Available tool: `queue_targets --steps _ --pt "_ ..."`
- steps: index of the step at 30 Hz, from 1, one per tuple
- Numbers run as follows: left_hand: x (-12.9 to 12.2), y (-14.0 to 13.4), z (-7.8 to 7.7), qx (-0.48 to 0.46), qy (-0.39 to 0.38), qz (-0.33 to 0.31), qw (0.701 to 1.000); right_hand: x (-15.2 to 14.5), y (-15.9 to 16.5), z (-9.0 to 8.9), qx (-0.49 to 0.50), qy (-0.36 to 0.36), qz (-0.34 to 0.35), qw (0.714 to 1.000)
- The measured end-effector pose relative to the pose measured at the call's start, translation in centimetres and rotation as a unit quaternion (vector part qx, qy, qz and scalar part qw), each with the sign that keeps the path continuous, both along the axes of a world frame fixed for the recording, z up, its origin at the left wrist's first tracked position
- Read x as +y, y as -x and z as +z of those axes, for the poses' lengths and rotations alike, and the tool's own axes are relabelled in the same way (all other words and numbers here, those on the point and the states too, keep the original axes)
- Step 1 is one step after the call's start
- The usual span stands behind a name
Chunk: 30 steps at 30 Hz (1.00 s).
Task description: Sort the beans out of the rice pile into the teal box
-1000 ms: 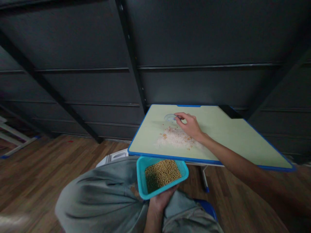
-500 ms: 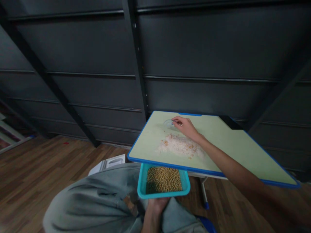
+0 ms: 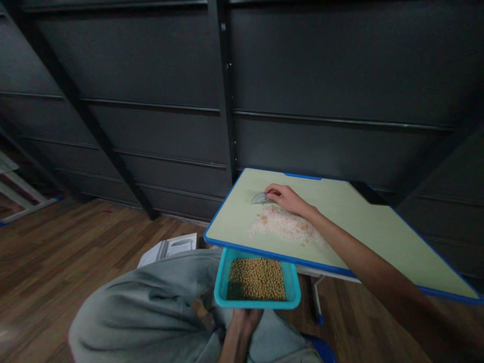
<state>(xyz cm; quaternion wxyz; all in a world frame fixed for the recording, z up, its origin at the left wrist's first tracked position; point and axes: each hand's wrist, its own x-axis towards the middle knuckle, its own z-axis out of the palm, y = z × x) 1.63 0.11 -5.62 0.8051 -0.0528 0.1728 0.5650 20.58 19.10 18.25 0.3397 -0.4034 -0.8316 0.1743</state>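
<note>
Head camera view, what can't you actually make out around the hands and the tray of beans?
- Left hand: mostly hidden under the teal tray; its grip cannot be seen.
- Small clear thing at the right hand: dim and small; whether it is held or only touched is unclear.
- Pale pile on the table: grains too small to identify.
- Right forearm: cut off by the frame's right edge.
</note>
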Motion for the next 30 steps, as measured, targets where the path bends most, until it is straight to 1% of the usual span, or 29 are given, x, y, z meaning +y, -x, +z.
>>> queue_targets --steps 2,5,8,12,14,17,22,25,28,30 --pt "-0.1 0.0 0.9 0.013 0.02 0.027 0.999 0.0 0.0 -0.2 0.005 0.019 0.012 1.0" --pt "-0.3 0.1 1.9 0.027 0.047 0.036 0.998 0.0 0.0 -0.6 0.013 0.043 0.026 0.999" --pt "-0.4 0.1 1.8 0.036 0.069 0.054 0.996 -0.1 -0.1 -0.8 0.019 0.056 0.034 0.998" --pt "-0.4 0.1 0.8 0.032 0.032 0.063 0.997 -0.3 -0.3 -0.9 0.024 0.066 0.042 0.997" --pt "-0.4 0.1 0.6 0.038 0.018 0.056 0.998 -0.4 -0.5 -0.9 0.025 0.073 0.047 0.996" --pt "-0.3 0.1 0.9 0.041 0.021 0.045 0.998 -0.5 -0.6 -0.9 0.024 0.081 0.055 0.995" --pt "-0.3 0.3 2.0 0.056 0.061 0.067 0.994 -0.9 -0.4 -0.6 0.02 0.096 0.059 0.993" --pt "-0.4 0.5 2.7 0.067 0.08 0.061 0.993 -1.4 -0.2 -0.2 0.017 0.106 0.065 0.992" --pt "-0.4 0.5 2.9 0.066 0.068 0.058 0.994 -2.1 0.1 0.4 0.017 0.109 0.071 0.991" --pt "-0.3 0.5 2.8 0.051 0.056 0.067 0.995 -2.6 0.4 0.9 0.019 0.113 0.081 0.99"
